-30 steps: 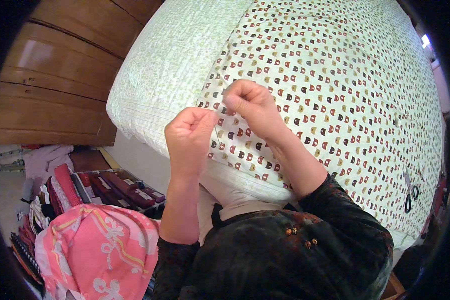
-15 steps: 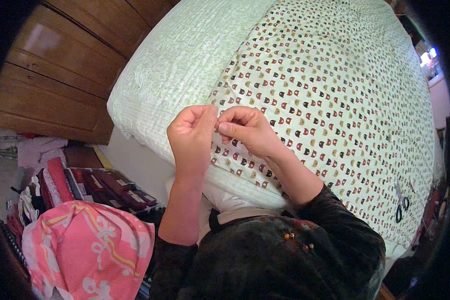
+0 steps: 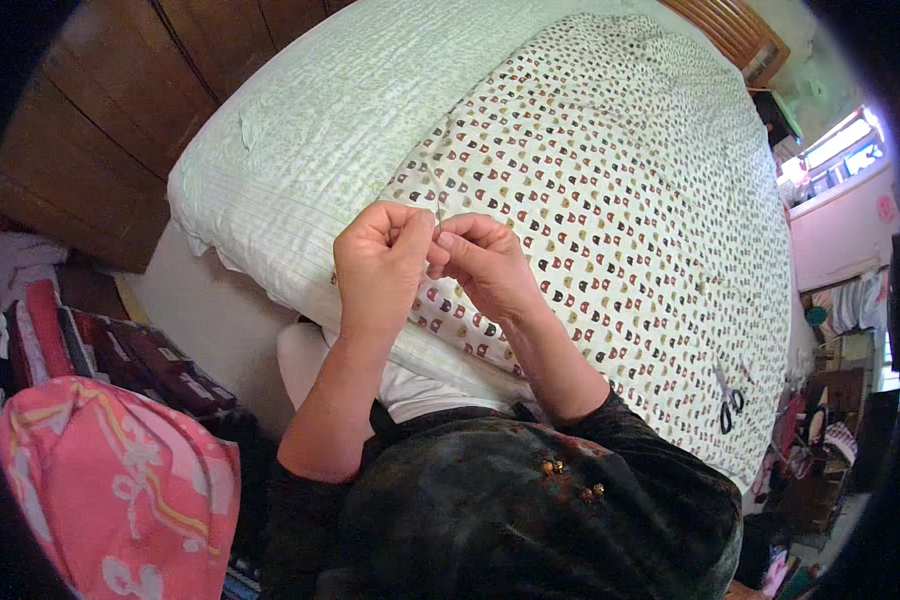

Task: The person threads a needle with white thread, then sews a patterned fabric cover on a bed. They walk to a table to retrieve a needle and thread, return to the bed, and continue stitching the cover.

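My left hand (image 3: 382,268) and my right hand (image 3: 492,268) meet fingertip to fingertip above the near edge of the bed. A thin, dark needle (image 3: 438,206) stands up between them, its lower end in the pinch of my right thumb and forefinger. My left thumb and forefinger are pressed together right beside it; whatever they hold is too fine to make out. Under both hands spreads a white cloth (image 3: 610,240) printed with small red, black and tan animal heads.
A pale green quilted cover (image 3: 300,150) lies beside the printed cloth. Black-handled scissors (image 3: 732,408) rest near the bed's right edge. At lower left, a pink patterned cloth (image 3: 120,490) sits by folded dark textiles (image 3: 150,365). A brown wooden cabinet (image 3: 90,150) stands at far left.
The view has swung to the right, showing more of the room there. My hands stay together, and the needle now shows more plainly above the fingertips.
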`<action>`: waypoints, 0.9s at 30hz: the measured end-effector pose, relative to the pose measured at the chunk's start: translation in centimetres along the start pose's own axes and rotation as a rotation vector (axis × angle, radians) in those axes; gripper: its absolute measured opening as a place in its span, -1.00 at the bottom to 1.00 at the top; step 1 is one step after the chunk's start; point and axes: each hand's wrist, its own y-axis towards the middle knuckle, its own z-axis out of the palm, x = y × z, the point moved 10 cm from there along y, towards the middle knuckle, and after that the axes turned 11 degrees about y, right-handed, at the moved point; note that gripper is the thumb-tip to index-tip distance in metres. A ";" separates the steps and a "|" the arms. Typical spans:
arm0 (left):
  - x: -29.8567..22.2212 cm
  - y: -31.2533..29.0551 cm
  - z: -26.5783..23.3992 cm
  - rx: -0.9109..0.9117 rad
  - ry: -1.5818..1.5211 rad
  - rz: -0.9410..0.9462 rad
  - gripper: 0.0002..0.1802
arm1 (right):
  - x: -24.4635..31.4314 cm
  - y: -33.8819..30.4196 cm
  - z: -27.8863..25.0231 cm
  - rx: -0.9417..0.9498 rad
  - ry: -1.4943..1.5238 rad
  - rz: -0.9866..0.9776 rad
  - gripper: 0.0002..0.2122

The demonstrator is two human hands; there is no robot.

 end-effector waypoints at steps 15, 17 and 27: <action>1.2 -0.9 -0.8 0.007 -0.006 -0.010 -0.87 | -0.9 -0.9 0.0 0.008 -0.017 -0.012 -0.92; 1.0 -0.9 -0.8 -0.002 -0.008 -0.001 -0.87 | -0.9 -0.9 -0.2 0.004 -0.020 -0.019 -0.92; 0.7 -0.6 -0.3 -0.019 -0.049 -0.030 -0.87 | 0.3 -0.9 0.4 -0.001 -0.003 -0.071 -0.92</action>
